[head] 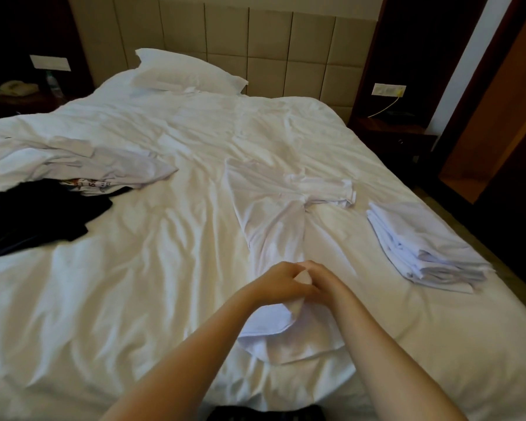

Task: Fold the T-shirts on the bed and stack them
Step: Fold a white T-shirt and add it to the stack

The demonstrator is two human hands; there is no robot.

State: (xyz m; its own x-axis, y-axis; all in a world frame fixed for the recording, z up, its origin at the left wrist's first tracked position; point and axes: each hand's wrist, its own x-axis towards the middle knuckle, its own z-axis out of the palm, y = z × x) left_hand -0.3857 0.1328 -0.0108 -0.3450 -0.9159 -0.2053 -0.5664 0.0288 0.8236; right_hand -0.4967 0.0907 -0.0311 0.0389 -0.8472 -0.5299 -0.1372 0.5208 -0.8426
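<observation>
The left hand [280,282] and right hand [315,276] meet near centre, both gripping the bunched near end of the crumpled white cotton T-shirt [268,214]. A stack of folded white shirts [422,247] lies right. The heap of unfolded white and black shirts [73,177], far left, awaits folding.

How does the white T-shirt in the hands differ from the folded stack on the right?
The white T-shirt lies long, single and wrinkled; the stack is compact, folded, several layers. The left hand and right hand grip the T-shirt; nothing touches the stack. Both are white.
</observation>
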